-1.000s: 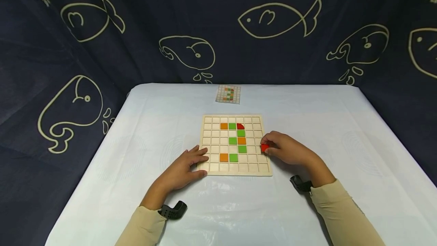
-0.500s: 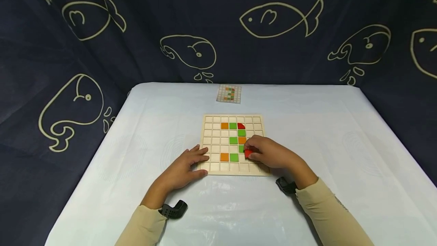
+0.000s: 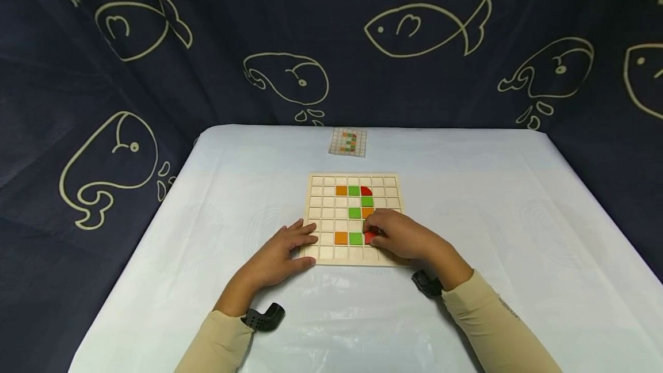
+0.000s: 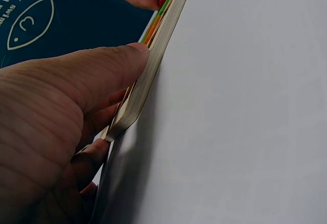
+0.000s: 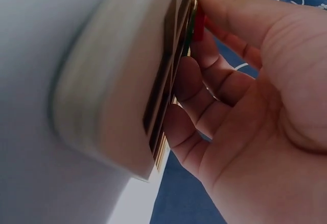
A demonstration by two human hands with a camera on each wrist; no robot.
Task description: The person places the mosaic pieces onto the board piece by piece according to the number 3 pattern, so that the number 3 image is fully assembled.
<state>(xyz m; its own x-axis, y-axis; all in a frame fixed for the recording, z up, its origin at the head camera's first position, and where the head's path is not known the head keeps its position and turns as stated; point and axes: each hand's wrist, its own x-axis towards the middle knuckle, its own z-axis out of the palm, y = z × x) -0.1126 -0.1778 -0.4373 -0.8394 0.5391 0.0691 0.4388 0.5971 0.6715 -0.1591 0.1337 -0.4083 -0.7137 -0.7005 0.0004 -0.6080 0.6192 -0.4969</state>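
A square wooden grid board (image 3: 327, 201) lies on the table with orange, green and red tiles in some of its cells. My right hand (image 3: 406, 238) pinches a red tile (image 3: 369, 237) between thumb and fingers, over the cell just right of the lower green tile (image 3: 355, 239). In the right wrist view, the red tile (image 5: 199, 27) shows at the thumb tip, standing edge-on against the board. My fingers partly hide it and another green tile above. My left hand (image 3: 279, 252) rests on the board's left edge with fingers spread; its thumb (image 4: 135, 53) touches the rim.
A small card (image 3: 348, 143) printed with a coloured grid pattern lies behind the board. White cloth (image 3: 248, 177) covers the table, and a dark curtain (image 3: 217, 16) with fish and whale drawings hangs behind it. Each wrist wears a black band (image 3: 264, 318).
My right hand has carried the red tile leftward from the board's right edge to the lower row, beside the green tile. The left hand has stayed in place.
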